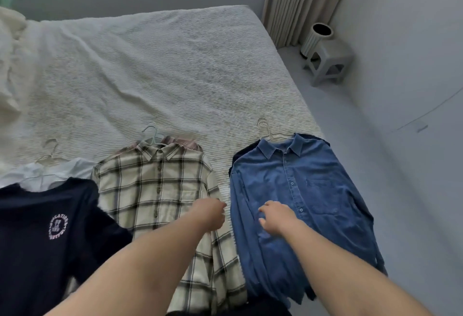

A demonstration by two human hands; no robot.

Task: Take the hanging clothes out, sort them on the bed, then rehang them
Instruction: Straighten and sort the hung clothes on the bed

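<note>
On the bed (155, 64) lie three piles of clothes on hangers: a dark T-shirt (45, 235), a checked shirt (160, 190), a blue shirt (300, 190). The left hand (210, 215), fingers curled, touches the checked shirt. The right hand (278, 216), fingers bent, rests on the blue shirt.
</note>
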